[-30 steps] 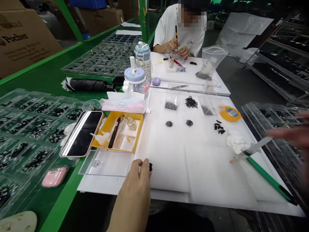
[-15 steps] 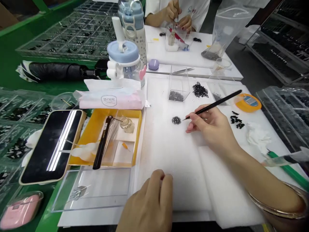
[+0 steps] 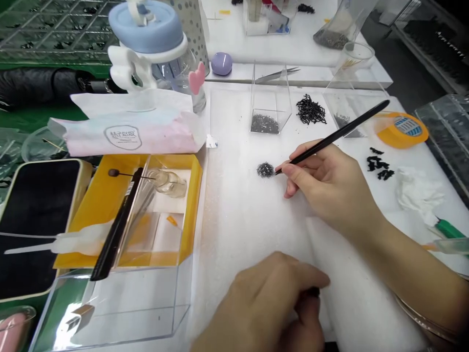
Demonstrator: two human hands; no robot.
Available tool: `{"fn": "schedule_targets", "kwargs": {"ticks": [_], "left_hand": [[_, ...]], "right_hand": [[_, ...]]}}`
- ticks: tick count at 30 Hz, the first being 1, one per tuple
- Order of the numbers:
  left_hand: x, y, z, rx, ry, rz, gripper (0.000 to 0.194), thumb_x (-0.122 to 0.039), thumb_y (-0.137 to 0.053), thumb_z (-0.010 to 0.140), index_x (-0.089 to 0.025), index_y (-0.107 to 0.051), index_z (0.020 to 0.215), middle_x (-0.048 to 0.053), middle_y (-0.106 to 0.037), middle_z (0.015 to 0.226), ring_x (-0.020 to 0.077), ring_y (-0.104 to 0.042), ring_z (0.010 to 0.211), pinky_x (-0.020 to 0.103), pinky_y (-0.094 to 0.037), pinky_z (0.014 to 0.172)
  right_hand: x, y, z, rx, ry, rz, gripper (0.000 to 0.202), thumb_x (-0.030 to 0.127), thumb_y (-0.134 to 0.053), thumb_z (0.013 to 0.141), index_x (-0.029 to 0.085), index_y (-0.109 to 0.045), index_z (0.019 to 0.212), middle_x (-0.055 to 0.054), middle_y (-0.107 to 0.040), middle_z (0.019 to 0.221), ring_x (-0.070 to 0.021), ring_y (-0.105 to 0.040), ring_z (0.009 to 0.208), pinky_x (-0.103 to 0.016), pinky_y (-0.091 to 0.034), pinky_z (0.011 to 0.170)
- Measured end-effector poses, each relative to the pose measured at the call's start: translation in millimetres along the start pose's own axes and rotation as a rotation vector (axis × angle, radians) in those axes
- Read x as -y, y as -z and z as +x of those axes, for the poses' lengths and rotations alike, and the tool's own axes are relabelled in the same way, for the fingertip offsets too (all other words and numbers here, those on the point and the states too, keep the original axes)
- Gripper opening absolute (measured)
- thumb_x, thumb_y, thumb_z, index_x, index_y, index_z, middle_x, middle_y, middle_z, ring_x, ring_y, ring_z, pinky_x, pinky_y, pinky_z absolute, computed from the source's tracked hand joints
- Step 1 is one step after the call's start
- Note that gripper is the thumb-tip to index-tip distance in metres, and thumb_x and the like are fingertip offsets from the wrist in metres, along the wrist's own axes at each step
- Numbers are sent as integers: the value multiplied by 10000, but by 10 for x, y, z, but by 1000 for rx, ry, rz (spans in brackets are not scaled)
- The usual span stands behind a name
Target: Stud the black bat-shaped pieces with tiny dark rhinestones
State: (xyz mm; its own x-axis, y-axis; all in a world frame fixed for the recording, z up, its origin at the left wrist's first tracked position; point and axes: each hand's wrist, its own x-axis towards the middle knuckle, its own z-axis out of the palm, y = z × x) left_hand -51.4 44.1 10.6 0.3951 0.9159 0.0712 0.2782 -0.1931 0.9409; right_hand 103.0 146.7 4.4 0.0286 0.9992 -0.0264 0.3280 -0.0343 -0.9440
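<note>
My right hand holds slim black tweezers like a pen. Their fine tip points at the right edge of a small heap of tiny silvery-grey parts on the white mat. It cannot be made out whether a part sits in the tip. Nearer to me, my left hand is closed, thumb and forefinger pinching a small black piece that is mostly hidden. Beyond the heap stands a clear box holding more grey parts. Beside it lies a pile of black pieces.
At left sits a yellow tray with a small glass bottle and a black stick tool. A phone, a lidded cup and a tissue pack surround it. Orange tape and crumpled tissue lie right.
The view has moved closer and lower. My left hand has come right and now pinches a small black piece. The tweezers stay by the heap. The other person's hands have left the view.
</note>
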Motion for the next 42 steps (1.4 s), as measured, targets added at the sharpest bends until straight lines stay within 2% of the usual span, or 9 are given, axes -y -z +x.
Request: {"fn": "schedule_targets", "kwargs": {"ticks": [5, 12, 16, 20, 24, 27, 31, 37, 42], "left_hand": [[-35, -40, 58, -175, 343, -182, 256, -54, -555, 763, -266, -604, 899, -53, -651, 719, 115, -662, 631, 169, -519, 511], [-157, -31, 131, -353, 603, -478, 171, -99, -605, 785, -238, -610, 885, -54, -589, 724, 68, -623, 527, 138, -534, 494], [-115, -14, 147, -344, 611, -517, 138, -131, -611, 816, -224, -593, 916, -52, -580, 742, 70, -639, 530, 142, -565, 500], [-108, -7, 147, -420, 626, -500, 135, -139, -615, 833, -217, -571, 934, -56, -594, 715, 68, -647, 537, 125, -564, 503], [-132, -21, 147, -450, 622, -530, 153, -120, -603, 843, -219, -550, 947, -64, -602, 676, 70, -647, 533, 123, -559, 501], [-143, -20, 158, -452, 607, -545, 166, -101, -601, 848, -218, -537, 948, -74, -602, 652, 67, -644, 507, 129, -558, 511], [-121, 2, 164, -438, 573, -524, 165, -88, -576, 877, -220, -522, 961, -82, -614, 650, 58, -659, 505, 107, -550, 532], [-52, 11, 146, -409, 524, -524, 175, -93, -577, 890, -222, -504, 983, -85, -632, 679, 50, -674, 537, 80, -553, 543], [-45, -19, 170, -419, 523, -506, 166, -105, -579, 895, -229, -513, 984, -87, -619, 677, 40, -663, 543, 70, -547, 544]], "right_hand": [[-7, -5, 10, 8, -13, 2, 140, 230, -636, 824, 205, -508, 875, 8, -666, 809, -84, -588, 516, -240, -514, 541], [6, -16, 39, 22, -28, -37, 122, 220, -630, 829, 209, -513, 861, 52, -573, 594, -92, -585, 524, -218, -492, 523], [22, 19, 15, 55, -7, 24, 138, 250, -632, 833, 210, -505, 869, 33, -613, 700, -74, -541, 490, -220, -466, 475], [21, 91, -61, 234, 19, 25, 135, 314, -617, 851, 230, -517, 888, 38, -606, 754, -57, -474, 457, -213, -416, 402], [-2, 145, -99, 346, 120, -136, 100, 313, -615, 857, 248, -545, 882, 32, -617, 806, -77, -514, 545, -225, -439, 459], [-12, 161, -85, 402, 144, -146, 89, 317, -600, 866, 251, -543, 886, 19, -625, 869, -104, -553, 623, -241, -437, 481], [-9, 179, -69, 423, 161, -140, 65, 271, -602, 859, 242, -551, 886, 7, -616, 893, -139, -601, 761, -241, -452, 530], [15, 192, -71, 430, 138, -112, 92, 285, -628, 840, 235, -561, 880, 19, -641, 861, -123, -609, 718, -223, -467, 518], [23, 188, -32, 329, 66, -42, 105, 235, -661, 802, 219, -568, 848, 49, -637, 743, -50, -531, 503, -164, -440, 439]]}}
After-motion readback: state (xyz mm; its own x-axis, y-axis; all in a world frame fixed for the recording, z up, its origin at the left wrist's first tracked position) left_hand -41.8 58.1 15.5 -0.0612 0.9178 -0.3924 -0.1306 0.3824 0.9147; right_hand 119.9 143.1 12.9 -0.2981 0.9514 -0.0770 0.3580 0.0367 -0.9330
